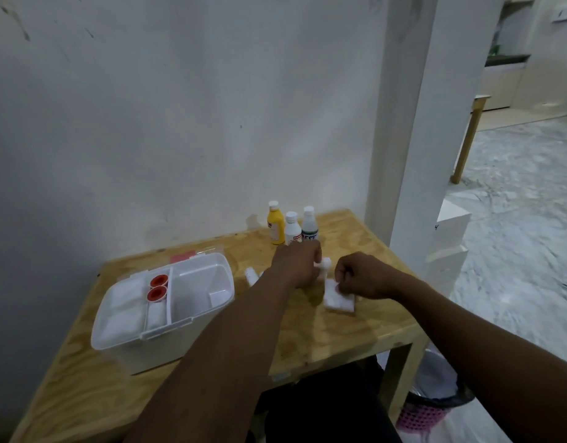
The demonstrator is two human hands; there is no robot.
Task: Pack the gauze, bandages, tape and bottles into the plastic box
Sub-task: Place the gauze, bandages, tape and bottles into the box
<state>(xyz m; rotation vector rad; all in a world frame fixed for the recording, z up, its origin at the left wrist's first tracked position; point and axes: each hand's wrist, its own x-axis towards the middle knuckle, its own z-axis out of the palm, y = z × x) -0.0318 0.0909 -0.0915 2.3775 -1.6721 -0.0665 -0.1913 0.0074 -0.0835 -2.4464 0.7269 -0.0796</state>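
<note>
Currently both hands are over the right half of the worktop (355,327). Left hand (299,266) reaches far-right, fingers curled around a small white roll (324,266) (looks like a bandage, blurred), so that grip is closed on it. Right hand (360,276) sits just right of it, fingertips pinching the far edge of a white gauze pad (338,300) that lies flat on the wood.

Box (122,346) is on the left, lid off, open. Left compartment holds white gauze packs (122,308); the narrow middle slot holds two tape rolls (157,289) with red-orange cores and a white roll nearer the camera. The big right compartment has one small white item at its near right corner, can't tell what.

Three bottles stand upright at the far edge, touching or nearly so: yellow (275,225), white (292,230), and a clear one with green label (309,227). All white-capped. Left hand is just in front of them.

Another white roll (251,276) lies between the box and the left wrist, partly hidden.
</note>
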